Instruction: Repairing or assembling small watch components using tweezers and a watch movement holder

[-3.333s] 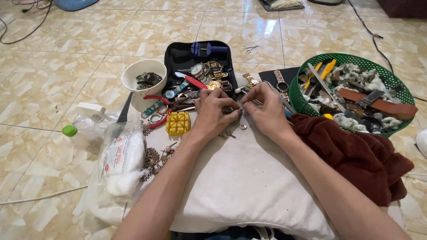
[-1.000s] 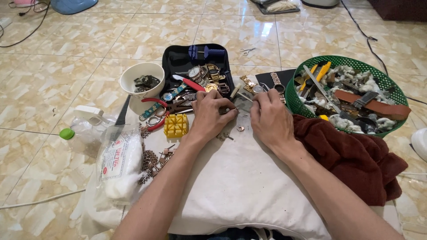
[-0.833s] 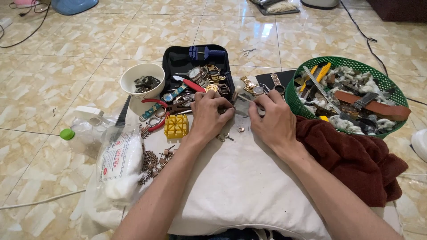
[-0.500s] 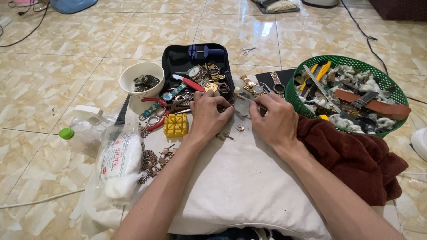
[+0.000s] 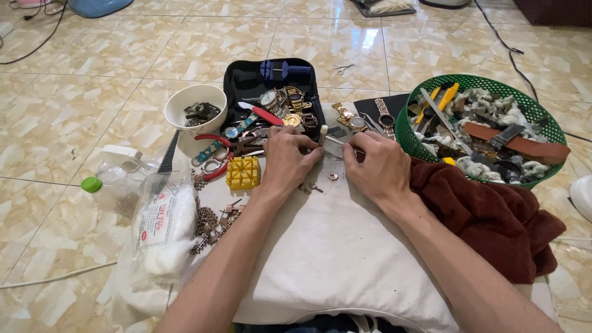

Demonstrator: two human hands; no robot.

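Note:
My left hand (image 5: 287,161) and my right hand (image 5: 377,168) rest knuckles-up at the far edge of a white pillow (image 5: 333,246). Between them they pinch a thin metal tool with a pale tip (image 5: 328,137); what the fingers grip beneath is hidden. Small metal parts (image 5: 316,184) lie on the pillow between the wrists. A yellow plastic holder block (image 5: 243,172) sits just left of my left hand. Red-handled pliers (image 5: 213,157) lie beyond it.
A black tray (image 5: 246,80) holds several watches and tools. A white bowl (image 5: 196,105) stands at its left, a green basket (image 5: 407,123) of tools and straps at the right. Dark red cloth (image 5: 487,213), a cotton bag (image 5: 163,228), metal links (image 5: 206,219), tiled floor (image 5: 74,74).
My hands moved from the pillow's middle toward its far edge by the tray, then stayed there with only small finger movements on the thin tool.

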